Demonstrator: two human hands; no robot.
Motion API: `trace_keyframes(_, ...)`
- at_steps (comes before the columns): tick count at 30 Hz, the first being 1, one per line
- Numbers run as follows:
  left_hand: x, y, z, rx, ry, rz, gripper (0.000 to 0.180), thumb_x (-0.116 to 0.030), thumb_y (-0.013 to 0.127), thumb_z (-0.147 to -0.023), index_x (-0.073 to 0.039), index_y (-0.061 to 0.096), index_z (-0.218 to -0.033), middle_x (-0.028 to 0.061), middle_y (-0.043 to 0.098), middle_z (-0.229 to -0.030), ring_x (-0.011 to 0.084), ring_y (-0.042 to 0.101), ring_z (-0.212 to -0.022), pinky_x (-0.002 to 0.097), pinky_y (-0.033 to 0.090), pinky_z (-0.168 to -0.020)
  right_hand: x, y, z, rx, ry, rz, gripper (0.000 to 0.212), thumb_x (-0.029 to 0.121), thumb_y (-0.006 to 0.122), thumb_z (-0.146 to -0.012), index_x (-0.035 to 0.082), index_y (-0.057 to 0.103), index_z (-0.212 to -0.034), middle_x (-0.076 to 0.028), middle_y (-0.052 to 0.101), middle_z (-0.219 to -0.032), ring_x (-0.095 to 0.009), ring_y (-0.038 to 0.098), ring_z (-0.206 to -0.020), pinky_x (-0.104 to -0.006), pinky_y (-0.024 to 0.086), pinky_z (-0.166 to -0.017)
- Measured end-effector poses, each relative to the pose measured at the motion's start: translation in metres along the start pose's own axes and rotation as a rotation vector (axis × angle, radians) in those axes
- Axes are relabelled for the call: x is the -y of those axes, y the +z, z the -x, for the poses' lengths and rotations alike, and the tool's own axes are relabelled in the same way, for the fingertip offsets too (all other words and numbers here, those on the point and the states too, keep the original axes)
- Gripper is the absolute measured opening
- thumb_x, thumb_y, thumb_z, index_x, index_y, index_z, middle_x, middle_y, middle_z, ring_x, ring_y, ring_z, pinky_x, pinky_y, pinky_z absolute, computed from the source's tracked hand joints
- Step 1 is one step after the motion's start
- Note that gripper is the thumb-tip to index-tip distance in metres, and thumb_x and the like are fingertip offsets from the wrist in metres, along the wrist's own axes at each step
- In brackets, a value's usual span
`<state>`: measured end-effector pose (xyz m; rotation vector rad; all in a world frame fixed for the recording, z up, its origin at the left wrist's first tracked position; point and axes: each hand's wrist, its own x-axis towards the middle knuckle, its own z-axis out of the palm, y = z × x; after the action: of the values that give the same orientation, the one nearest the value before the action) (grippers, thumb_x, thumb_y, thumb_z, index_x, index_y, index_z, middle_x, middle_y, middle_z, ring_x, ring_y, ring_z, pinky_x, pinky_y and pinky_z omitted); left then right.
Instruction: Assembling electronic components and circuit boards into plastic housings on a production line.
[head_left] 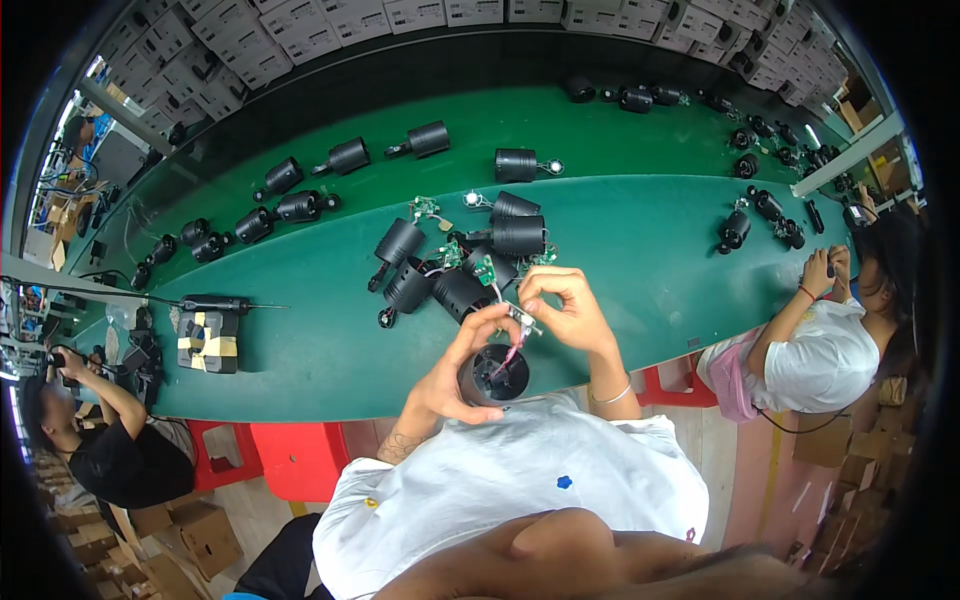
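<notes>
Close to the table's near edge, my left hand (455, 372) is wrapped round a black cylindrical housing (480, 382), its open end facing up. Pinkish wires (512, 352) run up out of the housing to a small pale electronic part (522, 318). My right hand (572, 308) pinches at this part with thumb and forefinger, and the left fingertips are close beside it. A small green circuit board (485, 269) stands up just beyond my fingers. Past my hands lies a heap of similar black housings (408, 285), several with green boards and wires hanging out.
To the left, an electric screwdriver (215, 303) lies beside a black block with tan tape (208, 343). More black housings (348, 156) line the raised green back section. White boxes (300, 28) are stacked behind. Co-workers sit at left (120, 455) and right (815, 340).
</notes>
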<state>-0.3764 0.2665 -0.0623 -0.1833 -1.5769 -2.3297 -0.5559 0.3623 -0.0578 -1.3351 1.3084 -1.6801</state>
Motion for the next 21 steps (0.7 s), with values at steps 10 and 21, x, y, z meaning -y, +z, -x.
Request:
trace_keyframes(10,0.011,0.008,-0.01,-0.199,0.122,-0.131,0.113,-0.012,0.081,-0.054,-0.004,0.02,-0.149,0.0163,0.048,-0.118,0.0244,0.047,-0.106,0.036,0.04,-0.094,-0.013,0.036,0.015,-0.407,0.091,-0.327,0.016,0.008,0.062,-0.09,-0.001,0.071,-0.101,-0.008,0.065,-0.091,-0.011,0.054,-0.077,-0.0221,0.043,-0.071)
trace_keyframes(21,0.015,0.014,-0.015,-0.302,0.204,-0.099,0.099,-0.008,0.082,-0.055,-0.003,0.032,-0.139,0.0166,0.047,-0.123,0.025,0.049,-0.109,0.0351,0.041,-0.096,-0.012,0.037,0.015,-0.373,0.295,-0.883,0.019,0.002,0.065,-0.087,-0.001,0.069,-0.106,-0.01,0.065,-0.098,-0.012,0.055,-0.081,-0.0242,0.046,-0.075)
